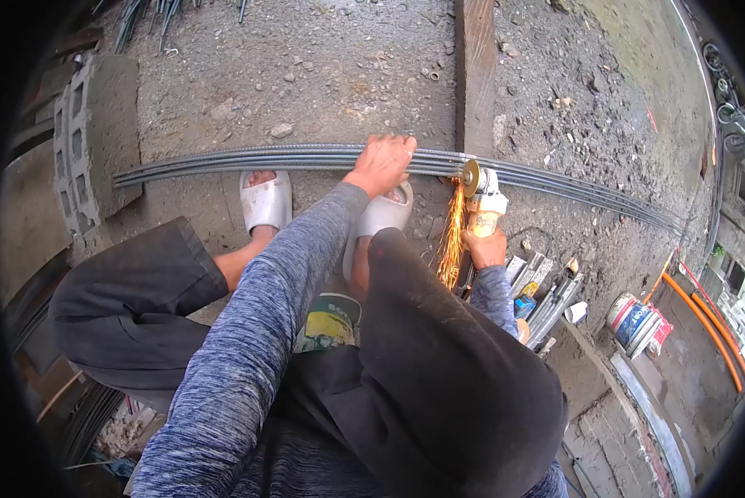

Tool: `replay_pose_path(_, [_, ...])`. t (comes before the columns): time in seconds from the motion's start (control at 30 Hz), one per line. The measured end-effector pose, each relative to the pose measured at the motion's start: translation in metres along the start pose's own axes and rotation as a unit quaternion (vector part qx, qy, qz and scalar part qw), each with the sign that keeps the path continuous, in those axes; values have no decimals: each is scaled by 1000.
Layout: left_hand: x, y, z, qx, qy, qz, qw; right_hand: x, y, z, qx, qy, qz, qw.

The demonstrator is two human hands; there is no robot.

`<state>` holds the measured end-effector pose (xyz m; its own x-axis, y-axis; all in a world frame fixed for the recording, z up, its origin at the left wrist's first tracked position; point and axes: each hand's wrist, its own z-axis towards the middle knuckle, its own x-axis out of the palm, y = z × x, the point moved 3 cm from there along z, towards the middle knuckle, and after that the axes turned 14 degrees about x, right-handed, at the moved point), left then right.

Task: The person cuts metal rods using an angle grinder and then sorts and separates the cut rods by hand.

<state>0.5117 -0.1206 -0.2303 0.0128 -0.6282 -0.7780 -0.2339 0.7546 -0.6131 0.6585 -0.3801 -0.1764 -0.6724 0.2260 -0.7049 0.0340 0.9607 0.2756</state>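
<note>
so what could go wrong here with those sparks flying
Sparks stream down beside the right trouser leg, so they could singe the cloth.

The grinder, held in the right hand, might kick if its disc binds in the metal rods; the bare left hand presses on them nearby.

The open-toed sandals leave toes exposed, so a hot or falling offcut might hurt them.

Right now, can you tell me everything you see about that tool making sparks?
The tool is a grinder with a grubby body, whitish near the head and yellowish lower down. A round, brownish disc is at its far end, seemingly touching the long metal bars, and bright orange sparks spray from there. The right hand grips its near end, hiding the rest.
</note>
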Motion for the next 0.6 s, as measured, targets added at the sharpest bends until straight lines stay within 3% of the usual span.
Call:
replay_pose_path(0.17, [-2, -1, 0, 0, 8, -7, 1000, 4, 3, 19, -36, -41, 14, 998])
replay_pose_path(0.4, [1, -1, 3, -17, 23, 11, 1000, 2, 17, 32, 6, -51, -37, 998])
replay_pose_path(0.6, [1, -2, -2, -3, -6, 9, 1000, 6, 4, 43, -11, -22, 8, 1000])
